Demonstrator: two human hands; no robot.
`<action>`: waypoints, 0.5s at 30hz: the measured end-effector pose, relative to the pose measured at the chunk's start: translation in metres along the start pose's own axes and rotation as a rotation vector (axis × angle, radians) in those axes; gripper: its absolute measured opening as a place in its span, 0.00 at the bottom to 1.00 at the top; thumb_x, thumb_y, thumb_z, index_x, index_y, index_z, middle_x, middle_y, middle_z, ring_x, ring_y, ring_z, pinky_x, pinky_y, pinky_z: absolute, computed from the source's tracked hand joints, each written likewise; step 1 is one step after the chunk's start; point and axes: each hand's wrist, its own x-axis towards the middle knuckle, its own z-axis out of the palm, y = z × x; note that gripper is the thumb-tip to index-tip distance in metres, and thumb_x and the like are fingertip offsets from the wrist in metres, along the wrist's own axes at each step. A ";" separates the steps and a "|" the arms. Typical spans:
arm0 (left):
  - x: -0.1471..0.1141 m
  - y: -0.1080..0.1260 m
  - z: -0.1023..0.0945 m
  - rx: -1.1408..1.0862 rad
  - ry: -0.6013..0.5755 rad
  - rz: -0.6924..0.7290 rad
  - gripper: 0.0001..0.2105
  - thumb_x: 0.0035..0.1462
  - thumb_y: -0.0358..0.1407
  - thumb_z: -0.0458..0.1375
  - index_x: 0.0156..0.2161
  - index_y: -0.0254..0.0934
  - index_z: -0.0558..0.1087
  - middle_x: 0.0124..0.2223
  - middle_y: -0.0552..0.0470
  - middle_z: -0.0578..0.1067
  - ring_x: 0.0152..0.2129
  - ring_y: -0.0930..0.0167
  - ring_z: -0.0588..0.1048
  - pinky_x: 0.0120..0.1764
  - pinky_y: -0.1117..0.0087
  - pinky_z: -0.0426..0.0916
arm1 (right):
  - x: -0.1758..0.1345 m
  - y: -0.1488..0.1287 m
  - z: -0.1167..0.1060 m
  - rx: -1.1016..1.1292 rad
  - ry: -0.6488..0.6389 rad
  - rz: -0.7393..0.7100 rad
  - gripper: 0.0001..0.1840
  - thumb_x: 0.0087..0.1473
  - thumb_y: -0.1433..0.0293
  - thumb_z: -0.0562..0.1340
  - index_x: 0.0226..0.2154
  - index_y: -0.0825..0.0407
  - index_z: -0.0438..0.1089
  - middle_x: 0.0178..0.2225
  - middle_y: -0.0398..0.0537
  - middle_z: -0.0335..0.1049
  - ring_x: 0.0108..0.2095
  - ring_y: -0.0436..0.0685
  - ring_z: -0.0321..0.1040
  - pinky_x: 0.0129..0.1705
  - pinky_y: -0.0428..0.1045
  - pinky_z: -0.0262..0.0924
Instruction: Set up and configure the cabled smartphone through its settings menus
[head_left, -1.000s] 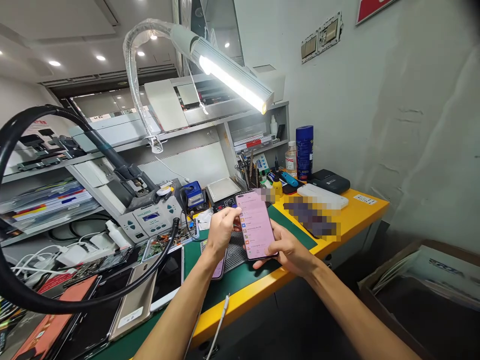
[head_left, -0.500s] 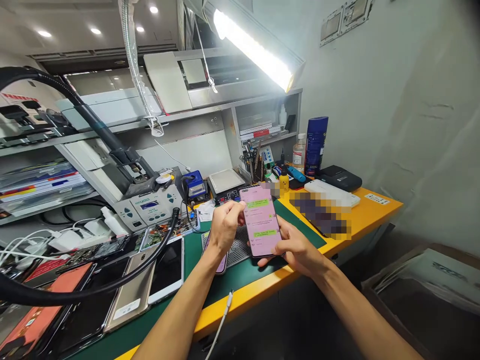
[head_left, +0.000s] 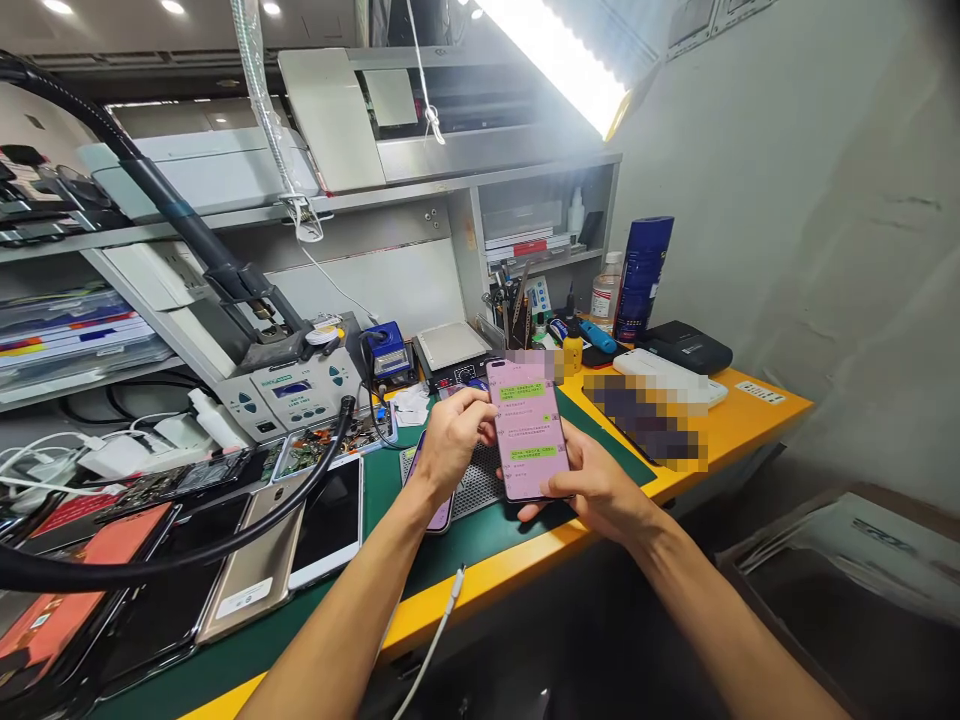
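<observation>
A smartphone [head_left: 529, 435] with a chat of green and pale bubbles on its lit pink screen is tilted up over the green mat [head_left: 480, 560]. My right hand [head_left: 600, 485] grips its lower right corner, thumb on the front and fingers behind. At the phone's upper left edge is my left hand [head_left: 454, 440], fingers curled in; whether the fingertips press on the screen is unclear. Under the left hand, partly hidden, a second phone [head_left: 441, 515] with a lit screen rests on a perforated metal plate [head_left: 476, 490].
Several phones, among them a gold one [head_left: 259, 560] and a white-framed one [head_left: 326, 520], line the left side. A black hose [head_left: 322, 480] arches over them from a grey control station [head_left: 296, 395]. A white cable [head_left: 442, 625] hangs at the front edge. A dark, blurred-out phone [head_left: 637, 415] lies right.
My view has tipped down and slightly right, so the bench appears higher. My left fingers have slid a little down along the phone's left edge. The right hand keeps its grip.
</observation>
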 end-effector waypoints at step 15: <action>-0.010 0.006 -0.005 -0.030 -0.383 -0.113 0.20 0.47 0.30 0.61 0.48 0.32 0.71 0.43 0.47 0.77 0.35 0.69 0.73 0.34 0.70 0.69 | -0.003 -0.007 -0.001 0.055 -0.034 -0.009 0.38 0.43 0.82 0.61 0.58 0.49 0.64 0.51 0.54 0.73 0.45 0.63 0.71 0.32 0.58 0.78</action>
